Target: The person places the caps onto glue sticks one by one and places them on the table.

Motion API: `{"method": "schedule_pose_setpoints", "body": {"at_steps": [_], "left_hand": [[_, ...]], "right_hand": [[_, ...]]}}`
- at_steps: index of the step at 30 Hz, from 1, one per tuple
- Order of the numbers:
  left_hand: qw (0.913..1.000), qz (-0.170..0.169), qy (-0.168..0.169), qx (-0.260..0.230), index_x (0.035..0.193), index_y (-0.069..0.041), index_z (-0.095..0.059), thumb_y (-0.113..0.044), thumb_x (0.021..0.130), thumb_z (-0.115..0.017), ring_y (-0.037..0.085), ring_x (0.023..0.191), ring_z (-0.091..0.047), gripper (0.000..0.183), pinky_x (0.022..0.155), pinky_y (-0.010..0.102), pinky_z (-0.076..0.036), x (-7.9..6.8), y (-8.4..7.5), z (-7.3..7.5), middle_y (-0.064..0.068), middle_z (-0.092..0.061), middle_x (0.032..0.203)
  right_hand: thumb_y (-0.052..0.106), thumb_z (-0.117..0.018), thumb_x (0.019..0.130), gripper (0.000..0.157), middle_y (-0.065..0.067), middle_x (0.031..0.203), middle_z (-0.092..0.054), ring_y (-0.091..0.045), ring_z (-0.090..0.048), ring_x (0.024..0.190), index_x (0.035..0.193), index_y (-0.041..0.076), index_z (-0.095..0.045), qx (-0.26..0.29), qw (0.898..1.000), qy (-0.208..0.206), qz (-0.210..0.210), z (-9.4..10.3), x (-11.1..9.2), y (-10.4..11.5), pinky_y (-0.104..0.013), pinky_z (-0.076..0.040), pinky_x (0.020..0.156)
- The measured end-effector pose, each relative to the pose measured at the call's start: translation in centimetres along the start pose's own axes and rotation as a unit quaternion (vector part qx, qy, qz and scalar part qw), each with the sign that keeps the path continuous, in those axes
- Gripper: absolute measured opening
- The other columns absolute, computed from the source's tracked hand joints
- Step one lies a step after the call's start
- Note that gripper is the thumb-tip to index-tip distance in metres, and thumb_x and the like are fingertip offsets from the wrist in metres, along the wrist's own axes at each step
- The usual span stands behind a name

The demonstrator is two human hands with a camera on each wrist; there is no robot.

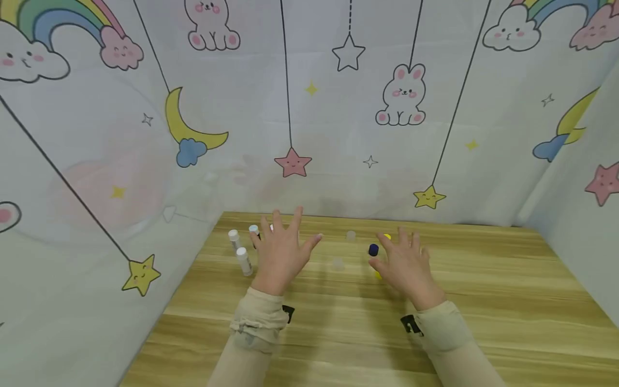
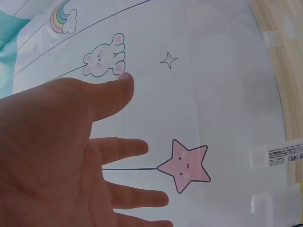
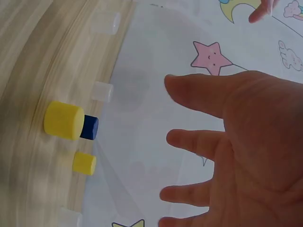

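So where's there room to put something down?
The table is bare from the right hand to the right curtain, and between the sleeves. Little bottles crowd the left hand; yellow blocks and a blue block crowd the right. Clear pieces sit between them.

A wood-grain tabletop (image 1: 512,312). Toward its back left stand several small white-capped bottles (image 1: 245,262); near the middle, small translucent cylinders (image 1: 351,236); right of those, a dark blue cylinder (image 1: 373,250) near two yellow cylinders (image 3: 63,120).

White backdrop (image 1: 338,193) printed with stars (image 1: 293,163), rabbits (image 1: 401,102), rainbows (image 1: 67,17); wood-grain tabletop (image 1: 512,322) below; soft, diffuse light
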State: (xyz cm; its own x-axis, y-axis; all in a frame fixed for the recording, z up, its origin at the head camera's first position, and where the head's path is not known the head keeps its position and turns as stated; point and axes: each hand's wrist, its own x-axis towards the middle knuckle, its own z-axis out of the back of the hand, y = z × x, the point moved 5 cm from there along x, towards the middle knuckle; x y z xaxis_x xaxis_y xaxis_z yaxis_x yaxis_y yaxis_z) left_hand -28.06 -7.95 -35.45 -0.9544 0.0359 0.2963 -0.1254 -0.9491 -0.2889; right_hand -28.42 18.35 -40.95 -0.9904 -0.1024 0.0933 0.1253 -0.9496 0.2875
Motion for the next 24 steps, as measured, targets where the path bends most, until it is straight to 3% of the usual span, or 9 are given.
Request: {"method": "schedule_pose_setpoints", "body": {"at_steps": [4,8,13,19,24], "left_hand": [[0.9999,-0.005,0.004,-0.011,0.155,-0.024,-0.042,-0.063,0.095,-0.055,0.053,0.135,-0.034,0.073,0.103,0.074,-0.027,-0.4,-0.3,0.8,0.027,-0.042,0.147],[0.9996,-0.014,-0.010,-0.021,0.149,-0.019,-0.050,-0.056,0.096,-0.060,0.048,0.125,-0.047,0.065,0.096,0.066,-0.040,-0.9,-0.4,1.8,0.024,-0.051,0.138],[0.9983,-0.024,-0.022,-0.049,0.145,-0.013,-0.055,-0.049,0.098,-0.063,0.046,0.121,-0.053,0.060,0.092,0.063,-0.046,-1.2,-0.4,2.7,0.023,-0.055,0.136],[0.9965,-0.045,-0.026,-0.065,0.141,-0.008,-0.057,-0.042,0.098,-0.066,0.044,0.116,-0.057,0.056,0.091,0.058,-0.050,-1.3,-0.4,3.3,0.023,-0.059,0.131],[0.9960,-0.049,-0.022,-0.071,0.139,-0.006,-0.060,-0.041,0.097,-0.067,0.043,0.114,-0.059,0.055,0.091,0.057,-0.050,-1.4,-0.3,3.3,0.022,-0.062,0.129]], "right_hand": [[0.039,-0.071,0.093,0.068,-0.034,0.153,-0.027,-0.062,-0.025,0.134,0.152,0.015,-0.047,0.009,1.000,0.010,0.000,-0.5,0.2,-0.1,-0.074,-0.039,0.092],[0.029,-0.076,0.091,0.063,-0.033,0.143,-0.041,-0.057,-0.042,0.123,0.147,0.012,-0.053,0.017,1.000,0.025,0.001,-1.3,0.3,-0.3,-0.066,-0.048,0.087],[0.020,-0.080,0.088,0.052,-0.032,0.137,-0.049,-0.050,-0.053,0.117,0.136,0.007,-0.063,0.033,0.999,0.026,0.013,-2.2,0.4,-0.7,-0.060,-0.050,0.089],[0.011,-0.082,0.084,0.044,-0.021,0.123,-0.065,-0.042,-0.058,0.116,0.125,0.001,-0.069,0.037,0.999,0.022,0.029,-2.9,0.8,-1.0,-0.055,-0.049,0.093],[0.005,-0.081,0.082,0.036,-0.018,0.115,-0.068,-0.040,-0.060,0.113,0.116,-0.001,-0.072,0.040,0.998,0.014,0.042,-3.4,1.1,-1.0,-0.054,-0.049,0.094]]}}
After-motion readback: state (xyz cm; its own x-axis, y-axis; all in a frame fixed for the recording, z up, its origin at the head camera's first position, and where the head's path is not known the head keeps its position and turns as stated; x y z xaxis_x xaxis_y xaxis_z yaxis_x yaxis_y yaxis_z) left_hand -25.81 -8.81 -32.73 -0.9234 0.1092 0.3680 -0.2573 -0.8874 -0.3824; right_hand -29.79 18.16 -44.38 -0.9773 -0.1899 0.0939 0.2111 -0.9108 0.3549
